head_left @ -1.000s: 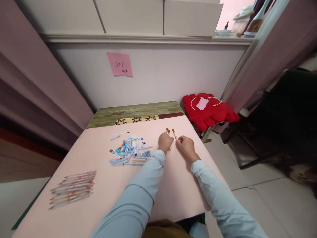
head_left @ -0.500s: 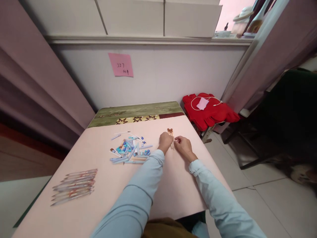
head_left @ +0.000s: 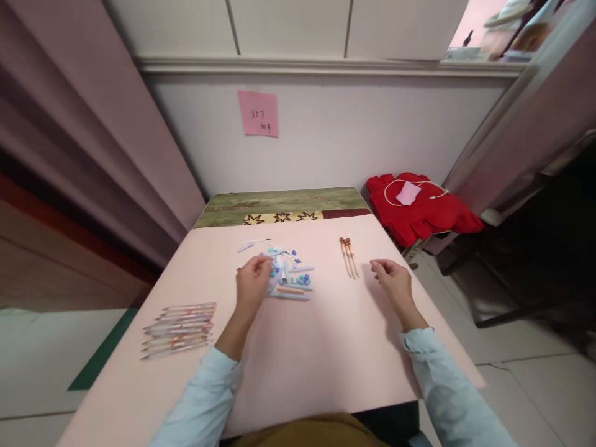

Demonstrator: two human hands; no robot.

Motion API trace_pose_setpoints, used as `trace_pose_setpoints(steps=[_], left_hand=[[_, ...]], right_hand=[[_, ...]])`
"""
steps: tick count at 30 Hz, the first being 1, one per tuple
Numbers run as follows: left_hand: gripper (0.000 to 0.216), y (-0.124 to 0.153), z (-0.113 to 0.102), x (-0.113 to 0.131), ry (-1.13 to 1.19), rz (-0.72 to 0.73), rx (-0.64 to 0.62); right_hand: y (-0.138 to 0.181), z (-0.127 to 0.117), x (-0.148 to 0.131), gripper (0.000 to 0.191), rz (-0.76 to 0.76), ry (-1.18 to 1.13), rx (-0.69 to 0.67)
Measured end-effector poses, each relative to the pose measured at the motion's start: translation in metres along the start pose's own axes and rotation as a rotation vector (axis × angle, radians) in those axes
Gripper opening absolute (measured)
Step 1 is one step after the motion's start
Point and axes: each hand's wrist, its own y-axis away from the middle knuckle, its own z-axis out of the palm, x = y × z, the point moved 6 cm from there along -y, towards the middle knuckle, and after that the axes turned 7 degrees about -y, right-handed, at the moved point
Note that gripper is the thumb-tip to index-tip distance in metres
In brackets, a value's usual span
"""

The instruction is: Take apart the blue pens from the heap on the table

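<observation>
Blue pen parts [head_left: 291, 279], centre frame, now meet my left grip [head_left: 254, 282], curled on the pile's edge; holding anything, I cannot tell. My right grip [head_left: 393, 282] has let go, half open, empty, right of the two brown-capped pens [head_left: 349, 257] lying on the desk [head_left: 326, 347].

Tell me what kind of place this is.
Probably a home room used for pen assembly: a pile of pen parts and a row of pens on a table, with a red garment beside it.

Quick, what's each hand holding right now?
Left hand: curled over the pen parts; whether it grips one cannot be told.
Right hand: loosely open, empty, apart from the pens.
</observation>
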Motion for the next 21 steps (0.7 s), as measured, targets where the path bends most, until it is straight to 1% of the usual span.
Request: trace_pose_setpoints(steps=[2, 3, 4, 5, 6, 8, 10, 12, 13, 15, 17, 19, 21], left_hand=[[0.029, -0.004, -0.045, -0.026, 0.033, -0.040, 0.257], [0.030, -0.007, -0.061, -0.036, 0.043, -0.057, 0.347], [0.030, -0.010, -0.072, -0.044, 0.047, -0.081, 0.404], [0.031, -0.015, -0.079, -0.050, 0.048, -0.101, 0.427], [0.031, -0.020, -0.081, -0.055, 0.039, -0.120, 0.424], [0.029, -0.032, -0.078, -0.062, -0.014, -0.160, 0.360], [0.024, -0.043, -0.068, -0.067, -0.079, -0.196, 0.242], [0.020, -0.049, -0.063, -0.072, -0.115, -0.197, 0.219], [0.020, -0.051, -0.062, -0.074, -0.138, -0.185, 0.229], [0.020, -0.051, -0.062, -0.076, -0.189, -0.135, 0.240], [0.019, -0.049, -0.058, -0.075, -0.236, -0.051, 0.209], [0.017, -0.044, -0.053, -0.070, -0.272, 0.039, 0.173], [0.017, -0.038, -0.048, -0.063, -0.291, 0.101, 0.173]], right_hand=[[0.013, 0.019, -0.012, 0.045, -0.029, -0.087, -0.004], [0.021, 0.032, -0.019, 0.044, -0.050, -0.113, -0.019], [0.030, 0.047, -0.026, 0.044, -0.071, -0.130, -0.040], [0.039, 0.060, -0.032, 0.042, -0.091, -0.131, -0.046], [0.048, 0.073, -0.038, 0.041, -0.114, -0.111, -0.050], [0.063, 0.093, -0.049, 0.038, -0.168, -0.057, -0.052], [0.074, 0.106, -0.053, 0.036, -0.208, -0.015, -0.058], [0.079, 0.110, -0.052, 0.035, -0.224, 0.007, -0.056], [0.080, 0.110, -0.050, 0.035, -0.228, 0.019, -0.045], [0.080, 0.107, -0.044, 0.035, -0.237, 0.046, 0.002], [0.079, 0.103, -0.037, 0.035, -0.243, 0.073, 0.053], [0.077, 0.102, -0.031, 0.035, -0.241, 0.090, 0.081], [0.076, 0.102, -0.028, 0.036, -0.231, 0.095, 0.097]])
